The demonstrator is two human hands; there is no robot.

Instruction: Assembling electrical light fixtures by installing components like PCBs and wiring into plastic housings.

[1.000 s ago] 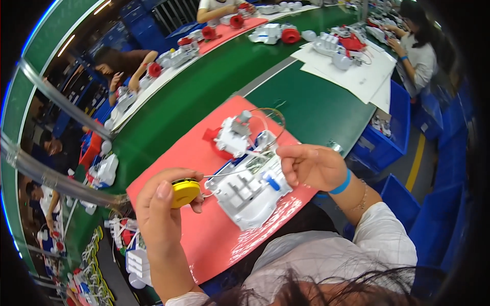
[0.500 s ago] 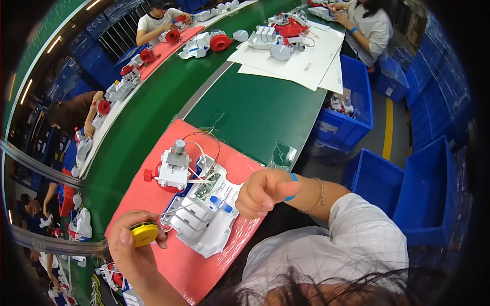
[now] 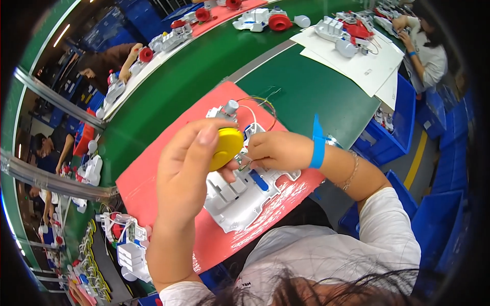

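My left hand [image 3: 178, 171] grips a round yellow disc [image 3: 229, 148] by its edge, held above a white plastic housing [image 3: 237, 217]. Close beside the disc, my right hand [image 3: 278, 150] has its fingertips pinched together over the housing's upper part. Whatever lies between those fingertips is too small to make out. Blue pieces and box-shaped compartments show in the housing. Behind my left hand, a grey cylindrical motor [image 3: 231, 107] sticks up, with thin coloured wires [image 3: 273, 109] looping to the right. My hands hide most of the circuit board and the motor's white mount.
Under the housing lies a pink foam mat [image 3: 153, 173] on the green table [image 3: 301, 86]. White sheets [image 3: 372, 71] carry more assemblies at the far right. Blue bins [image 3: 434, 224] stand on the right. A green conveyor [image 3: 199, 66] runs past, with co-workers beyond it.
My left hand has moved up and right with the yellow disc, over the housing. My right hand has gone from loosely curled beside the housing to pinching at its upper part. The view has shifted.
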